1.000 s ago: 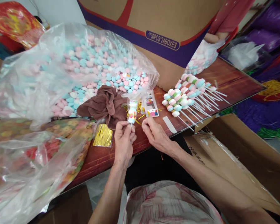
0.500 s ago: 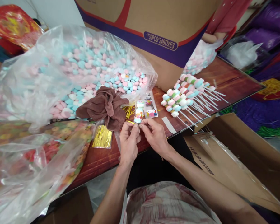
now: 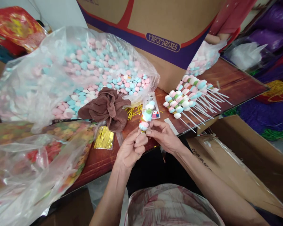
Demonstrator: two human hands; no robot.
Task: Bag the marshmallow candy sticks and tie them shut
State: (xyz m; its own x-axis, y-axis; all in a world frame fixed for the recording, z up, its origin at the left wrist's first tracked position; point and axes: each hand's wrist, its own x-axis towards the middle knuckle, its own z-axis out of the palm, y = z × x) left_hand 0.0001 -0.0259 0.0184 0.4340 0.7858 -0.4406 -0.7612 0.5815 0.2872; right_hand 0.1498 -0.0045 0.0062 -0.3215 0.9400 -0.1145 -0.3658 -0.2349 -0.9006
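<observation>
My L hand (image 3: 131, 148) pinches the wrapped candy stick (image 3: 147, 115) at its base, candy end pointing away fr. me. R hand (image 3: 167, 137) is right beside it, fingertips drawn narrow nr. the base; can't tell what they grip. Gold ties (image 3: 135, 111) lie beyond L hand, brown cloth (image 3: 106, 110) fwd-left, gold pack (image 3: 104, 137) left. Skewer pile (image 3: 187, 95): fwd-right of R hand.

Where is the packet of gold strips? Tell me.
In the head view, the packet of gold strips lies left of centre on the table, just below the brown cloth, left of the left hand.
</observation>
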